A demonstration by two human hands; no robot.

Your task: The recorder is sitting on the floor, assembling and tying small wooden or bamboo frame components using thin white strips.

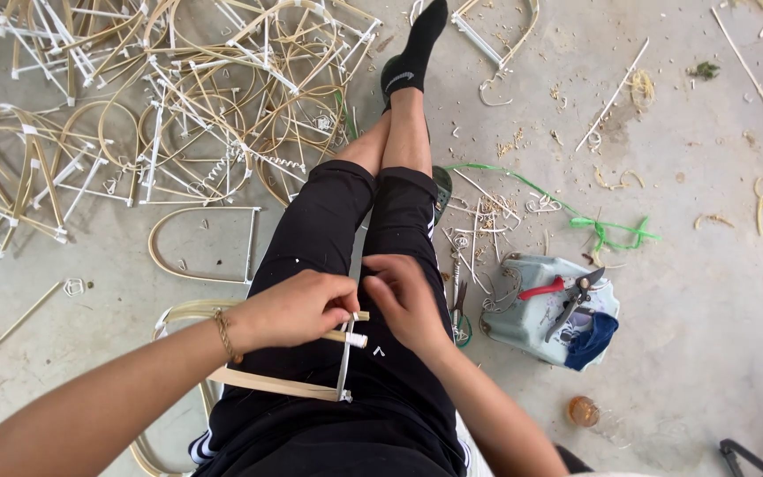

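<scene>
The frame (249,380) lies across the lap, under and between both hands; the left hand (298,309) is closed on its crossing sticks near the top, while the right hand (406,300) sits just beside, fingers pinched at the same joint, though whether they actually grip the stick or a thin tie there cannot be told; the two hands nearly touch. The frame is a bent loop of pale cane strips, braced by a white upright rod and a short stick with a white-wrapped end; its curve runs down past the left thigh to the floor. The black-clad legs stretch out ahead, one foot in a black sock (417,49); to the left a big heap of finished frames (161,106) covers the concrete, with one single arch (200,247) lying apart, near the knee. To the right stands a pale tub (523,322) holding pruners (576,300) with a red handle and a blue cloth (592,340); a green cord (607,230) trails beyond it; cane offcuts and shavings are scattered all about; a small orange lid (583,411) lies near the right elbow.
</scene>
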